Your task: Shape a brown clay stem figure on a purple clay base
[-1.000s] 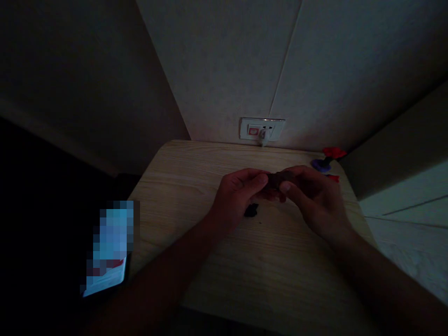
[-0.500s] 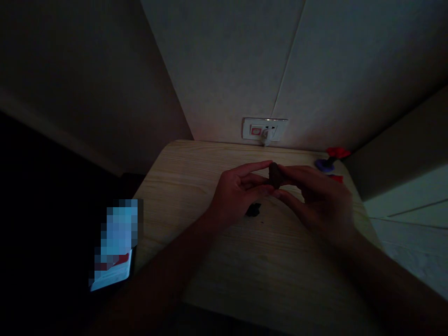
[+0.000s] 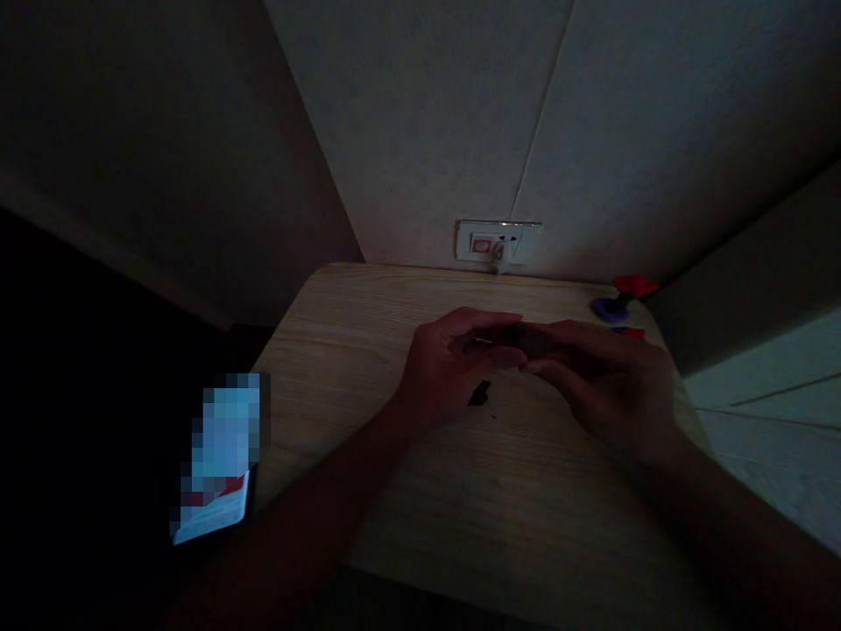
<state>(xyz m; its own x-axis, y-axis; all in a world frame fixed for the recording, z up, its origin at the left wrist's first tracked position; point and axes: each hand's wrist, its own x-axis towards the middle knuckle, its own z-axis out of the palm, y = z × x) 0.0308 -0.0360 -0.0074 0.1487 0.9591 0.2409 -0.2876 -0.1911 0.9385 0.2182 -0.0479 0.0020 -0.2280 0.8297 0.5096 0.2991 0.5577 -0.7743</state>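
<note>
Between the fingertips of both hands is a small dark lump [image 3: 533, 340], rounded and clay-like, partly covered by the fingers. My left hand [image 3: 453, 364] pinches its left side with thumb and forefinger. From the right, my right hand [image 3: 611, 372] grips the other side with its thumb and fingers. Both hands are raised over the wooden tabletop [image 3: 342, 350]. Below my left hand lies a black piece [image 3: 479, 394], partly hidden by the hand.
A red-topped figure [image 3: 634, 286] on a purple base stands at the back right, with a small red and purple piece [image 3: 631, 332] in front. A wall socket [image 3: 498, 243] with a plug sits behind the table. A lit phone [image 3: 220, 456] is at the left edge.
The dark lump has turned from upright to lying more sideways between the fingers. Both hands have shifted slightly, the right one a little to the right and down.
</note>
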